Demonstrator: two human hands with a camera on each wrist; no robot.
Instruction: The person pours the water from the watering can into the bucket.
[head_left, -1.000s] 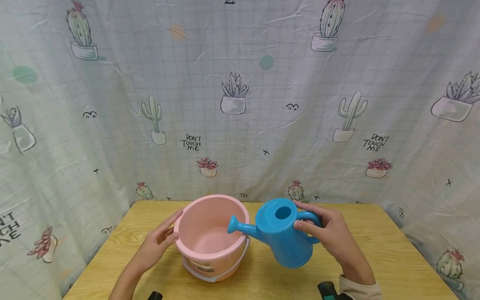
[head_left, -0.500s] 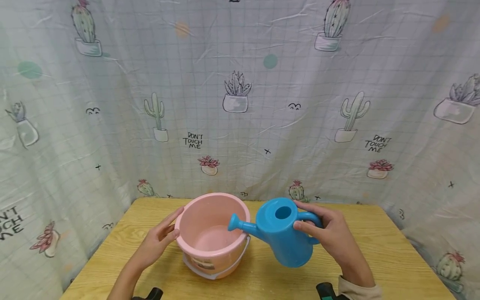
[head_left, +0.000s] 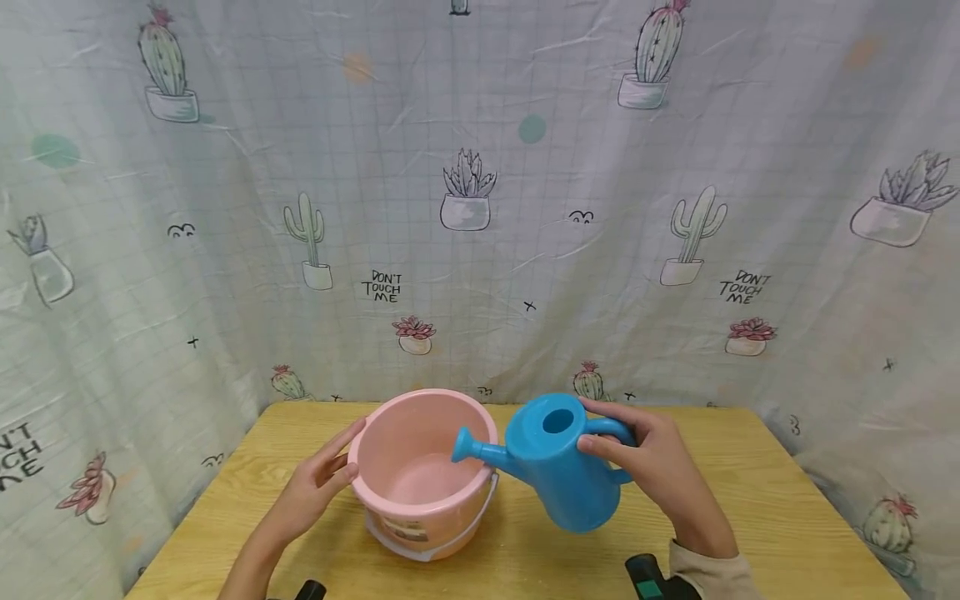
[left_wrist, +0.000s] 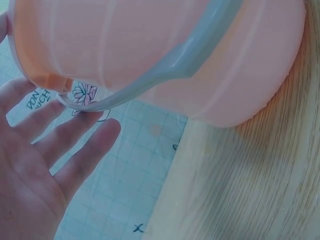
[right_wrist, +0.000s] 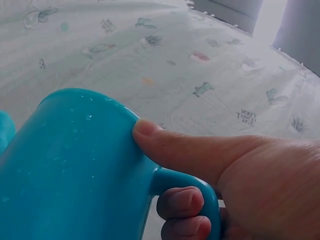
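A pink bucket (head_left: 422,483) stands on the wooden table, its pale handle hanging down at the front. My left hand (head_left: 303,496) touches the left side of its rim with thumb and fingertips. In the left wrist view, the fingers (left_wrist: 82,160) are spread and fairly straight beside the bucket wall. My right hand (head_left: 656,458) grips the handle of a blue watering can (head_left: 573,492), with two fingers through the handle and the thumb against the body. The can tilts left, its spout (head_left: 483,452) over the bucket's right rim. No stream of water is visible from the spout.
The wooden table (head_left: 735,508) extends to both sides of the bucket and can. A cactus-print curtain (head_left: 525,250) hangs behind it and along both sides. Water drops cling to the can in the right wrist view.
The head view shifts slightly. The can and right hand sit a touch further left in it, while the left hand stays against the bucket.
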